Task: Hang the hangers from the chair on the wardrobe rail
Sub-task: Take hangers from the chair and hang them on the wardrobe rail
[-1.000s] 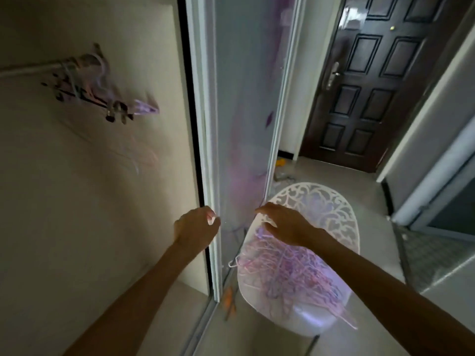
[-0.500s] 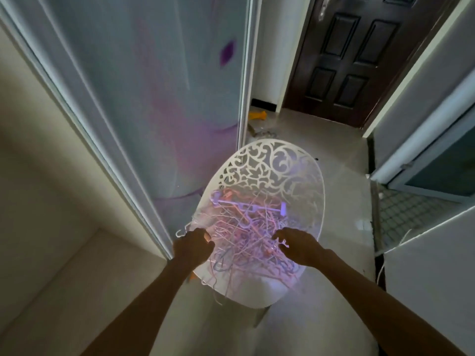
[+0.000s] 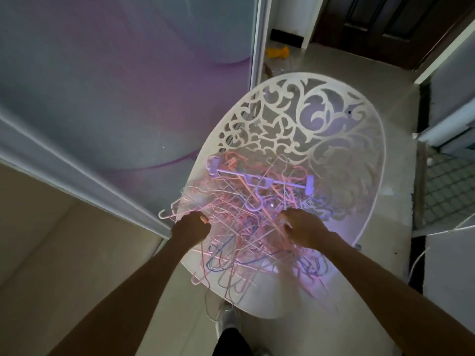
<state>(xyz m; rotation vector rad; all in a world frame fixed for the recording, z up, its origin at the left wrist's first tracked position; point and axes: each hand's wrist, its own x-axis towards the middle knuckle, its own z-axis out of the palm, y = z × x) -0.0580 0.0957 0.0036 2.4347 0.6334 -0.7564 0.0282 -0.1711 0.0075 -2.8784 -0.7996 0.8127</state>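
Dim room, wide-angle bend at the edges.
Pink-violet glow pools on the hangers (image 3: pixel 246 227); forearms seem softly blurred.

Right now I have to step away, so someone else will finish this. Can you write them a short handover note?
Left hand: fingers curled at the left edge of the hanger pile; a grip isn't clear.
Right hand: fingers down among the hangers, grip unclear.
Hangers: tangled heap on the white chair, a clip hanger on top.
Done: nothing lifted from the chair.
Left: pull hangers free and hang them on the rail, which is out of view.
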